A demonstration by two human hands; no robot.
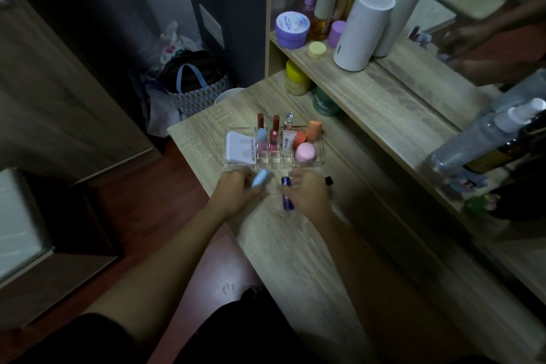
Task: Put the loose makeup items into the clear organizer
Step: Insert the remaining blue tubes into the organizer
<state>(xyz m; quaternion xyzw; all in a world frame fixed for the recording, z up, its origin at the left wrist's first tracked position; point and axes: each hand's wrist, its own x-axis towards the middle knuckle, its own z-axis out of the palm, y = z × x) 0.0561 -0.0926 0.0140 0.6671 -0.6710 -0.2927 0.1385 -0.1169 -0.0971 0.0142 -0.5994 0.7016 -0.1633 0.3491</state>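
The clear organizer stands on the wooden vanity top and holds a white compact, several lipsticks, a small tube, orange sponges and a pink sponge. Just in front of it, my left hand is closed around a light blue tube. Beside it, my right hand grips a dark blue tube. A small black item lies on the table at my right hand's far side, partly hidden.
A raised shelf to the right carries jars, bottles and a white cylinder. A mirror stands behind it. Spray bottles sit at far right. Bags lie on the floor beyond the table's left edge.
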